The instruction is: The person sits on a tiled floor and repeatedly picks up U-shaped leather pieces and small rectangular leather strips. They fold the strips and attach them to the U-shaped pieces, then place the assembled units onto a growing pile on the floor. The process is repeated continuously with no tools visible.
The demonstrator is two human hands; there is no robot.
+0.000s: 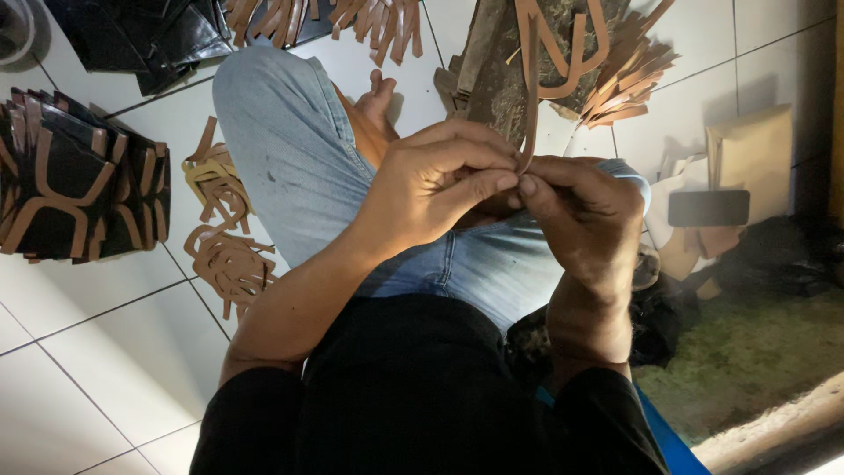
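Note:
My left hand [444, 180] and my right hand [585, 215] meet above my lap, fingertips pinched together on the lower end of a thin tan leather strap [531, 97]. The strap rises from the pinch and loops at the top over a dark worn board [501, 70]. I sit on the floor in blue jeans [290, 149], with one bare foot [374, 110] showing past my knee.
A stack of black pieces with tan strap trim [70, 180] lies at the left. Loose tan cut straps [220, 237] sit beside my leg; more tan strips [629, 75] fan out at the top right. A dark phone [708, 208] rests on tan sheets at the right. White tiles [97, 352] cover the floor.

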